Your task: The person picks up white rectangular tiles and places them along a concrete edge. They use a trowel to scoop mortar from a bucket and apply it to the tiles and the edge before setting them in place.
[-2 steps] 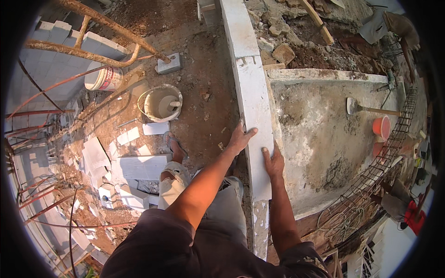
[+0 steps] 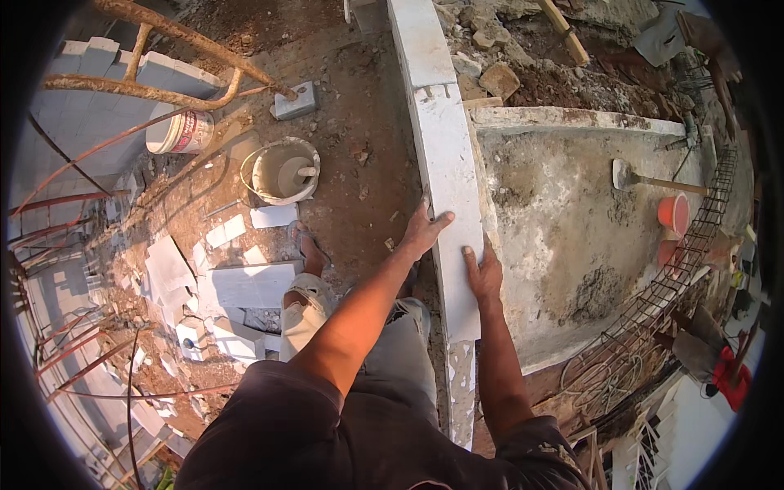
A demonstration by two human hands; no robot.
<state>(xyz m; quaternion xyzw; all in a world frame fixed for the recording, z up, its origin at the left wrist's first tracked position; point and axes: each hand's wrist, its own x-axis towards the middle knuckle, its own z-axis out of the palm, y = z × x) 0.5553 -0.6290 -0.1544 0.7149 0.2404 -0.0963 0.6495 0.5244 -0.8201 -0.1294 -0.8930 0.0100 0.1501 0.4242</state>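
Though part-hidden, left fingers [image 2: 425,207] against block [image 2: 460,192]

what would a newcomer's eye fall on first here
First, probably the long white rectangular block at centre, with the left hand at its left edge and the right hand at its right. Next, the rusty tubular metal frame at upper left, then the orange-red plastic bucket at far right.
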